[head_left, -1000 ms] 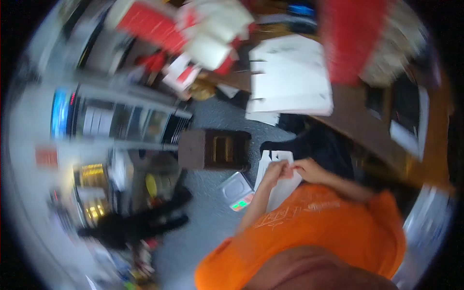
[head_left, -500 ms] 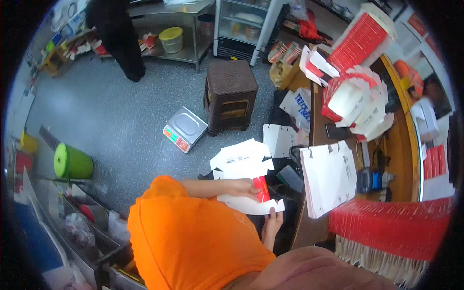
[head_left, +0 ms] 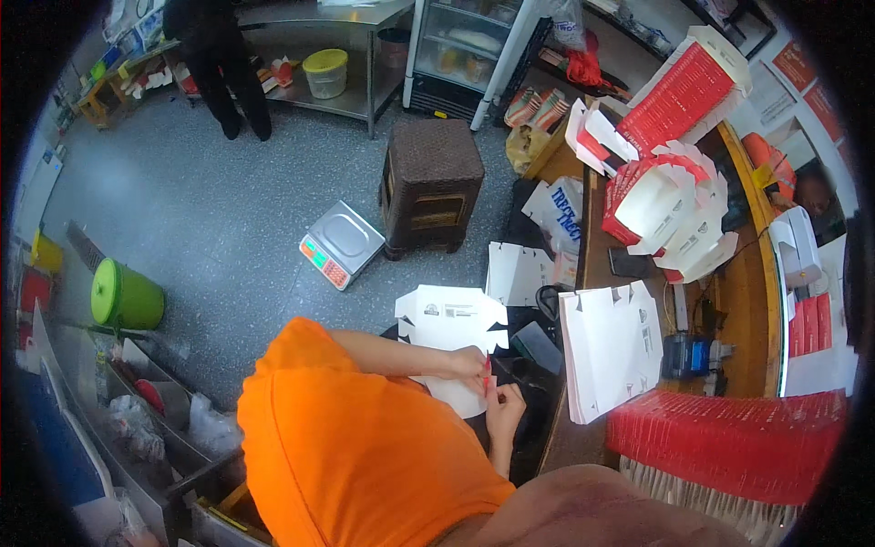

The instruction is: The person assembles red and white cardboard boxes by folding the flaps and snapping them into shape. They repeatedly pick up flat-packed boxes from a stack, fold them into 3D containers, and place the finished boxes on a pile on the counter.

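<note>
Below stool, both hands, left hand (head_left: 471,367), right hand (head_left: 504,405), pinching flat carton blank (head_left: 453,321) edge, floor open leftward

A flat white die-cut cardboard box blank (head_left: 453,319) lies by the hands. A stack of white flat blanks (head_left: 609,346) rests on the wooden surface (head_left: 747,301), beside folded red-and-white cartons (head_left: 670,205) and stacked red sheets (head_left: 729,438).

The flat cardboard box (head_left: 453,319) lay in front of the person, with the left hand (head_left: 469,367) and right hand (head_left: 504,402) on its near edge, close together. A stack of flat boxes (head_left: 611,348) sat on the wooden counter (head_left: 747,301) to the right. Folded boxes (head_left: 670,205) were piled farther back on it. The scale (head_left: 341,243) lay on the floor, left of the stool (head_left: 430,187). A bucket (head_left: 124,295) stood far left.
</note>
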A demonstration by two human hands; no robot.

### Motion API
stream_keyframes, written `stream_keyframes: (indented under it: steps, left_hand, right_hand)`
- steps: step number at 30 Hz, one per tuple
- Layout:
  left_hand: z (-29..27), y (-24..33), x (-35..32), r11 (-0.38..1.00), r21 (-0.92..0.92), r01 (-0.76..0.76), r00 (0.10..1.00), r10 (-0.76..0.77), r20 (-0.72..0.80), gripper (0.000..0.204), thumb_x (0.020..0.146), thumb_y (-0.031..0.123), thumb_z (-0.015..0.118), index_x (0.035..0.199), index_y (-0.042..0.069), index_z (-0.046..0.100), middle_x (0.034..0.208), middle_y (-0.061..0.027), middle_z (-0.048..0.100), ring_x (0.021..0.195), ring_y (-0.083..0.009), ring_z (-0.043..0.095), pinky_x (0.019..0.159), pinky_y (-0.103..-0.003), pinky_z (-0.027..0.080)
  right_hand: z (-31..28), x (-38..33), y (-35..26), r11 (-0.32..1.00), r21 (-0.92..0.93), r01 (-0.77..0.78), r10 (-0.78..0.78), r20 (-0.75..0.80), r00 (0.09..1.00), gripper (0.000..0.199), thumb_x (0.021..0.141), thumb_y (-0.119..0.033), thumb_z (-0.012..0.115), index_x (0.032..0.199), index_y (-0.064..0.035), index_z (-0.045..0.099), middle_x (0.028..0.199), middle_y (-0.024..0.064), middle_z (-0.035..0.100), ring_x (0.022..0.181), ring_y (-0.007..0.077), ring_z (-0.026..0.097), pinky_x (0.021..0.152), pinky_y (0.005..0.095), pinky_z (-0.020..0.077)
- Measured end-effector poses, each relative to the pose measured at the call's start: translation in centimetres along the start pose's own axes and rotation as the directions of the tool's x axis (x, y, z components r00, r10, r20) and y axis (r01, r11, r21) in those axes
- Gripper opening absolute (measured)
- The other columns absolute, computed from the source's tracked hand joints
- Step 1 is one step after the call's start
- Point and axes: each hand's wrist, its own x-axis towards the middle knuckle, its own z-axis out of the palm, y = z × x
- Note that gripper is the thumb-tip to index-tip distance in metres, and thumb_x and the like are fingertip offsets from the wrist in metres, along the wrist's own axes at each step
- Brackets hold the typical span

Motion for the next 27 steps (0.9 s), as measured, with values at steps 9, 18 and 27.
stream_keyframes:
  steps: [9, 18, 27]
  left_hand:
    - [0.1, 1.7, -0.7, 0.998, 0.066, 0.014, 0.97, -0.03, 0.242, 0.034, 0.097, 0.005, 0.061, 0.128, -0.01, 0.063, 0.111, -0.0231, 0.073, 0.1, -0.0293, 0.074, 0.093, -0.037, 0.06]
    - [-6.7, 10.3, -3.8, 0.57, 0.624, -0.535, 0.695, -0.123, 0.708, 0.04, 0.091, 0.026, 0.081, 0.128, 0.012, 0.073, 0.116, -0.0036, 0.074, 0.105, -0.0167, 0.065, 0.094, -0.034, 0.049]
    - [-8.1, 3.7, 1.5, 0.826, 0.563, -0.038, 0.992, -0.038, 0.123, 0.027, 0.078, 0.029, 0.09, 0.092, 0.008, 0.08, 0.075, 0.002, 0.069, 0.069, -0.0129, 0.06, 0.056, -0.034, 0.043]
  right_hand:
    - [3.8, 0.3, 6.6, 0.782, 0.498, -0.375, 0.411, 0.041, 0.911, 0.023, 0.101, -0.026, 0.063, 0.102, -0.003, 0.064, 0.09, 0.0086, 0.063, 0.086, 0.0208, 0.063, 0.074, 0.0353, 0.0496]
    - [2.2, -0.9, 8.8, 0.027, 0.72, -0.694, 0.504, 0.59, 0.631, 0.045, 0.103, -0.049, 0.055, 0.121, -0.0092, 0.065, 0.1, 0.0063, 0.073, 0.069, 0.0184, 0.067, 0.048, 0.0267, 0.049]
    - [0.5, 0.4, -3.1, 0.998, 0.033, 0.057, -0.053, -0.117, 0.992, 0.011, 0.097, -0.009, 0.068, 0.103, 0.0002, 0.069, 0.09, 0.0137, 0.066, 0.081, 0.0251, 0.065, 0.076, 0.0345, 0.0513]
